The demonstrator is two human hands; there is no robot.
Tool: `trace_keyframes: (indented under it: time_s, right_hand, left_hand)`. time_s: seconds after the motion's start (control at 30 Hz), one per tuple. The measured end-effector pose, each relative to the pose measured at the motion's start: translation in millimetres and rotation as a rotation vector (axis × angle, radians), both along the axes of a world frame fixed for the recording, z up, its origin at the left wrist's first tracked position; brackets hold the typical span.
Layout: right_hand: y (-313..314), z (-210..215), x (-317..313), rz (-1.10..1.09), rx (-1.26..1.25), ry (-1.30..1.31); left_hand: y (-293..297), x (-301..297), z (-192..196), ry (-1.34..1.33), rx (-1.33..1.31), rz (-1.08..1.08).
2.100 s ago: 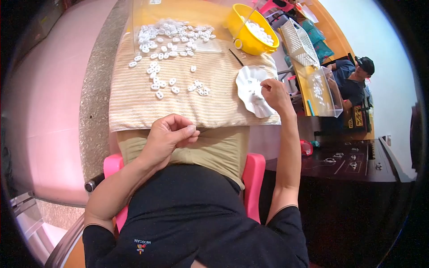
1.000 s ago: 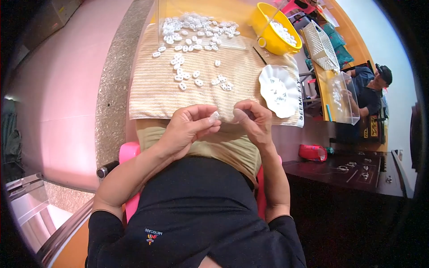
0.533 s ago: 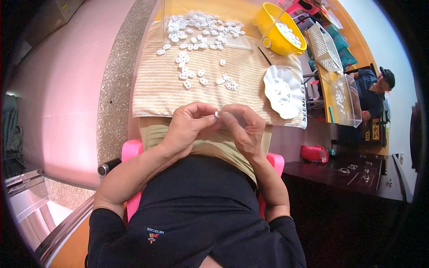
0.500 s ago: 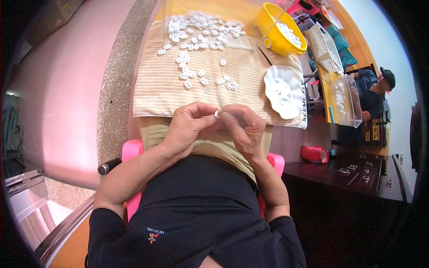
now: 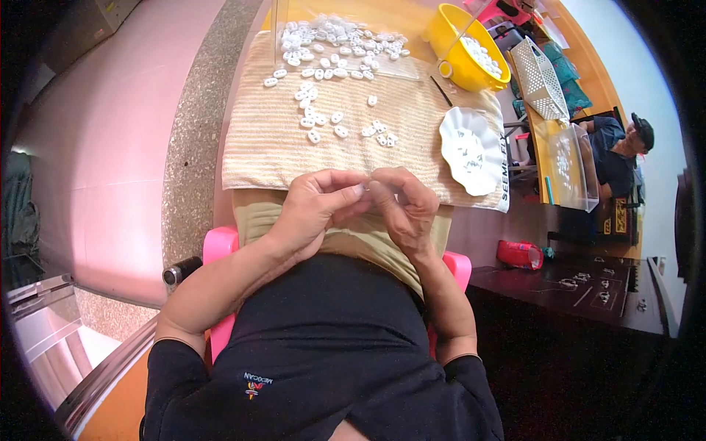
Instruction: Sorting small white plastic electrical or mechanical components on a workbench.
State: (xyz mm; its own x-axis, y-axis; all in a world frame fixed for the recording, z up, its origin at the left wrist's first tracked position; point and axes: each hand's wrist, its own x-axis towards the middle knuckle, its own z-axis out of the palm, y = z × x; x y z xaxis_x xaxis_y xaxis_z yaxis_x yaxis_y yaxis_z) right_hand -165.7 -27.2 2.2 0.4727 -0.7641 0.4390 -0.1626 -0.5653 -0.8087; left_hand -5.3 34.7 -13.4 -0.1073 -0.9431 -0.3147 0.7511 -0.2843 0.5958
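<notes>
Spread over the lap, a striped cloth [image 5: 294, 147] keeps loose white bits [image 5: 323, 121] at 12 o'clock within reach, while one tiny bit [image 5: 365, 189] is pinched between left hand [image 5: 318, 209] and right hand [image 5: 403, 209].

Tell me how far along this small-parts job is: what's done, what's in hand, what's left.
Done: a few small pieces lie on the white scalloped plate, and the yellow bowl holds more white pieces. In hand: the left hand and right hand meet over the lap, pinching something too small to make out. Left: many loose white pieces lie scattered on the striped towel, with a heap at its far edge.
</notes>
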Motion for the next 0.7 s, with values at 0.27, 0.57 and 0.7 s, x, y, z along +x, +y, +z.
trace_keyframes:
  time_s: [0.27,0.57,0.7]
  right_hand:
    - [5,-2,0,0.119,0.417,-0.252]
    - [-3,-13,-3,0.127,0.275,-0.2]
    - [-4,-14,-4,0.135,0.446,-0.234]
  left_hand:
    - [0,2,-3,-0.038,0.024,-0.011]
    - [0,4,3,-0.022,0.045,-0.059]
    - [-1,5,1,-0.065,0.043,-0.087]
